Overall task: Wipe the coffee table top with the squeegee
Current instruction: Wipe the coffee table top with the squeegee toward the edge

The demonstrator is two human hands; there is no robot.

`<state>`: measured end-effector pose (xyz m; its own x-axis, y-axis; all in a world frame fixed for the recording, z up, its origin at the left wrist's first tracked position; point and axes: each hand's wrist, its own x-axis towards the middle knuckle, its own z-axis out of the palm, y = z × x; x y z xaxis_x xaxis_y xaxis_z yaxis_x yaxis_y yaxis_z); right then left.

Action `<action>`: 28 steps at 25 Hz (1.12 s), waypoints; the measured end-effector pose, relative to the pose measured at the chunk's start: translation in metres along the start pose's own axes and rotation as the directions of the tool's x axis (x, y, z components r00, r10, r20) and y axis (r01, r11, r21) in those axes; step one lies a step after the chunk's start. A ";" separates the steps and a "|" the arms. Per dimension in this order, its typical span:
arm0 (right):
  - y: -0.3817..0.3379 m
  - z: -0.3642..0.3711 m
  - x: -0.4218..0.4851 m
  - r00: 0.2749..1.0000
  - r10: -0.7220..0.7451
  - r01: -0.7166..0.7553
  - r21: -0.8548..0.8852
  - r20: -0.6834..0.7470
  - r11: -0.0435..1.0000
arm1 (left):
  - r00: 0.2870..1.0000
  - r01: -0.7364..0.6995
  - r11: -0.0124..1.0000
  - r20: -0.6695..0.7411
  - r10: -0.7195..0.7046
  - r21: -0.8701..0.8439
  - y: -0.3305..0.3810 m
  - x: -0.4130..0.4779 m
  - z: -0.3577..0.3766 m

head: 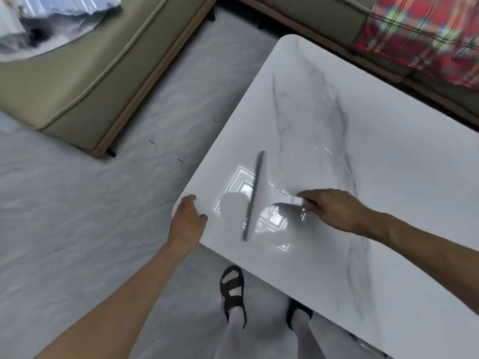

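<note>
White, grey-veined coffee table top (363, 141), glossy, rounded at the corners, standing on pale grey floor (77, 229). On it near the closest corner, squeegee (255, 195) set blade-down, blurred. At that corner's edge, left hand (188, 218) holding on. Bright light reflection around the blade.

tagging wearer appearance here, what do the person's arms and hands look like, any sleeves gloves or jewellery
The left arm and right arm are bare as far up as the view shows, no sleeve in sight. The left hand and right hand wear no gloves. No watch, bracelet or ring is visible, though blur over the right hand could hide a thin ring.
</note>
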<state>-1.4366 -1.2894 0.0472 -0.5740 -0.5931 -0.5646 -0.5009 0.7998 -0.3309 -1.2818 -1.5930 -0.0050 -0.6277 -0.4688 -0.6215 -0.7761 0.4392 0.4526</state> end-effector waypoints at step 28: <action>-0.021 0.105 -0.023 0.977 -0.207 0.202 0.083 0.047 0.976 | 0.973 -0.003 0.979 -0.227 0.051 0.203 0.006 -0.040 0.050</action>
<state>-1.3453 -1.2830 -0.0124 -0.4273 -0.7405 -0.5188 -0.5513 0.6682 -0.4997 -1.2589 -1.5334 -0.0094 -0.6634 -0.6080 -0.4361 -0.7455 0.5870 0.3158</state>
